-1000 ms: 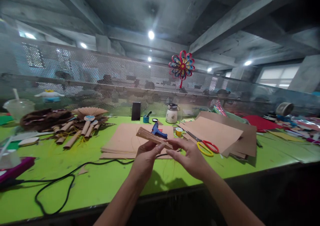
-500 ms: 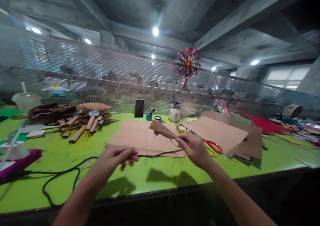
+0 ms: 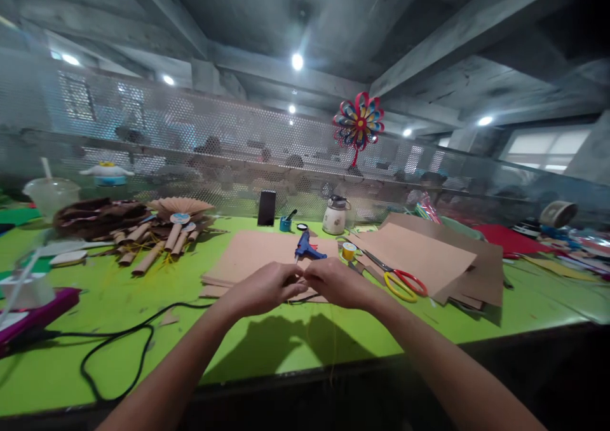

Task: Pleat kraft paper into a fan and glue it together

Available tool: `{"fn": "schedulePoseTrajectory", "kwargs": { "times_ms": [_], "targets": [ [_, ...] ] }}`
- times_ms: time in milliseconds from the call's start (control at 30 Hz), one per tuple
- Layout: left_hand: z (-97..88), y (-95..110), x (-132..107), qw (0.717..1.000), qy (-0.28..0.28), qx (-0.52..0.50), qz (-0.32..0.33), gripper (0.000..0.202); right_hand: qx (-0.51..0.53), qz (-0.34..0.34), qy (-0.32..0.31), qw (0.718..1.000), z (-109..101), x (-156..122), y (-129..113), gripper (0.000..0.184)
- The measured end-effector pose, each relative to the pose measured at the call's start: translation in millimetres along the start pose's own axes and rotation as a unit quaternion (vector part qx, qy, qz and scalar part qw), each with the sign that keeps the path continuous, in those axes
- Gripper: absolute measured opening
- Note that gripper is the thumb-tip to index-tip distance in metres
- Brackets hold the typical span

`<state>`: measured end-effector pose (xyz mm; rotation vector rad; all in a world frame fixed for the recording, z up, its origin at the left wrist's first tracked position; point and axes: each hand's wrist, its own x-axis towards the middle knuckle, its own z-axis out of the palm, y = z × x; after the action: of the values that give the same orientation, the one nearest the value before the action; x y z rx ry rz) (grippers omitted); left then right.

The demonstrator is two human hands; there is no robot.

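My left hand and my right hand meet at the fingertips above a stack of brown paper sheets. Both are closed in a pinch, palms down. The pleated brown paper fan seen earlier in my right hand is hidden by the hands; what my left fingers pinch cannot be made out. Just beyond the fingers, a blue hot glue gun lies on the paper. To its right are a yellow spool and scissors with red and yellow handles.
Rolled paper tubes and an opened paper fan lie at left. A black cord runs from a purple power strip. A phone and a white jug stand at the back; more brown paper lies at right.
My left hand has moved right and my right hand slightly left, so they now meet. The pleated fan has gone out of sight, and the glue gun behind it shows.
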<state>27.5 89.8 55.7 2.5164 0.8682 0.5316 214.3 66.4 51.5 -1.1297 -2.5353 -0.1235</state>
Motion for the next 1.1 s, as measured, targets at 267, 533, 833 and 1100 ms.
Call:
{"fn": "schedulePoseTrajectory", "kwargs": {
  "times_ms": [267, 533, 833, 1100],
  "targets": [
    [-13.4, -27.7, 25.1, 0.997, -0.075, -0.025, -0.017, 0.041, 0.167, 0.009, 0.051, 0.985, -4.0, 16.5, 27.4, 0.021],
    [27.6, -69.9, 45.3, 0.997, -0.013, -0.007, -0.076, 0.041, 0.414, 0.132, 0.146, 0.889, 38.3, 43.2, 78.6, 0.027],
    [51.2, -79.8, 42.1, 0.997, -0.043, 0.024, -0.054, 0.034, 0.494, 0.148, 0.148, 0.844, 64.7, 24.2, 78.6, 0.034],
    [47.6, -66.1, 36.7, 0.993, -0.056, 0.105, -0.019, 0.030, 0.520, 0.165, 0.185, 0.818, 62.3, 23.6, 69.1, 0.034]
  ]
}}
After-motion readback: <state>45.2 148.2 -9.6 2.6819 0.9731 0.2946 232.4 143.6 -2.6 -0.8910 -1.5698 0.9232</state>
